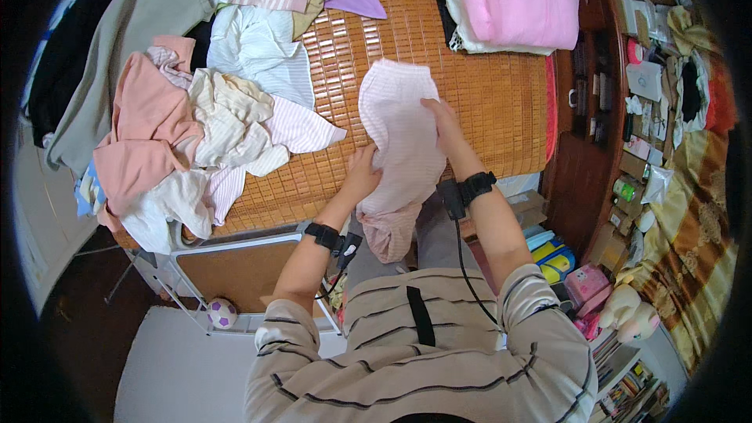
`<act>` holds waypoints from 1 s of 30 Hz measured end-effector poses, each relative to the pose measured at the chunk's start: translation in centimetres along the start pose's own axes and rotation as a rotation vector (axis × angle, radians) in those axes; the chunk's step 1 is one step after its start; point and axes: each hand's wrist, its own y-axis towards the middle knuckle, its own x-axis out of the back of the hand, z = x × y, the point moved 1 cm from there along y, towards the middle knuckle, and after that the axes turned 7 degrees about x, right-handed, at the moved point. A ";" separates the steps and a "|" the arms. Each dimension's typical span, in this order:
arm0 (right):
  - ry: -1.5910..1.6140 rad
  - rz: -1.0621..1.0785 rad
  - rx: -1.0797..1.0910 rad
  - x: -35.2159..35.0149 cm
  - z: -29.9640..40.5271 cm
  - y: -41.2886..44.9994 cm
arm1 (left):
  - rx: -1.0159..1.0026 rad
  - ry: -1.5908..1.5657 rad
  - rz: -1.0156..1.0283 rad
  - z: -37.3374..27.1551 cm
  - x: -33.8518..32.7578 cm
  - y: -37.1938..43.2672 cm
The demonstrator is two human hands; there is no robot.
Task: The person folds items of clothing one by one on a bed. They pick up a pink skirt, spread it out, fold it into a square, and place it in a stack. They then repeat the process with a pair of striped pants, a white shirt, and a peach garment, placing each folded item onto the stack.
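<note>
A pale pink striped garment (405, 123) with a gathered top edge lies lengthwise on a bamboo-slat mat (493, 100), its darker lower end hanging over the mat's near edge towards my lap. My left hand (363, 175) grips or rests at its left side; whether the fingers close on cloth cannot be told. On the right, my right hand (446, 126) holds the garment's side edge, thumb on top of the cloth. Both wrists wear black straps with small cabled devices.
Loose clothes in a heap (229, 117) spread over the mat's left side. Folded pink and white cloths (517, 0) are stacked at the back right. A dark wooden cabinet (578, 188) borders the right side. Below the mat's left part are a white-framed board (241, 276) and a ball (222, 313).
</note>
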 end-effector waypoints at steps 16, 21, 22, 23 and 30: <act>-0.323 0.712 0.373 -2.9 19.7 -19.4 | -0.266 -0.939 -0.131 -20.4 12.8 -5.4; -0.461 0.757 0.740 -2.4 27.6 -24.4 | -0.675 -0.522 -0.054 -32.0 20.5 -9.4; -0.452 0.788 0.804 -2.4 29.0 -25.7 | -0.700 -0.510 -0.047 -34.0 21.4 -10.5; -0.443 0.819 0.867 -2.6 30.6 -27.3 | -0.725 -0.497 -0.041 -36.0 22.2 -11.8; -0.488 0.781 1.325 -2.8 38.1 -37.4 | -0.899 -0.260 -0.277 -46.8 25.0 -19.7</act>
